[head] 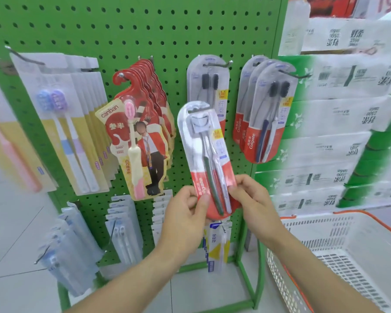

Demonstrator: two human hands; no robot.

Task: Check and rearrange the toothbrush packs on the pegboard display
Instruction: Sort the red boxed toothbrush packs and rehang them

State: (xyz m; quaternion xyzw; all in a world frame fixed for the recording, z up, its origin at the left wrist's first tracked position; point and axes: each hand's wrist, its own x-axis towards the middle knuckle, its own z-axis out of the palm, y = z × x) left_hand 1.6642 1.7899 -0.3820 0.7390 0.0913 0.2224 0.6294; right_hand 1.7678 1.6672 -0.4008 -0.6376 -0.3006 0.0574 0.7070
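A red and clear Colgate two-brush toothbrush pack [207,152] is held off the green pegboard [131,30], tilted with its top leaning left. My left hand [185,213] pinches its lower left edge between thumb and fingers. My right hand [251,199] pinches its lower right edge. Behind it one matching pack [207,86] hangs on a hook, and several more matching packs [269,109] hang on the hook to the right. Red canban packs [142,136] with a pink brush hang to the left of the held pack.
White and yellow brush packs [66,123] hang at the left. Pale blue packs [63,249] and white packs [122,231] hang on the lower hooks. A white basket [339,251] with orange handles sits at the lower right. Stacked tissue packs [339,123] fill the right.
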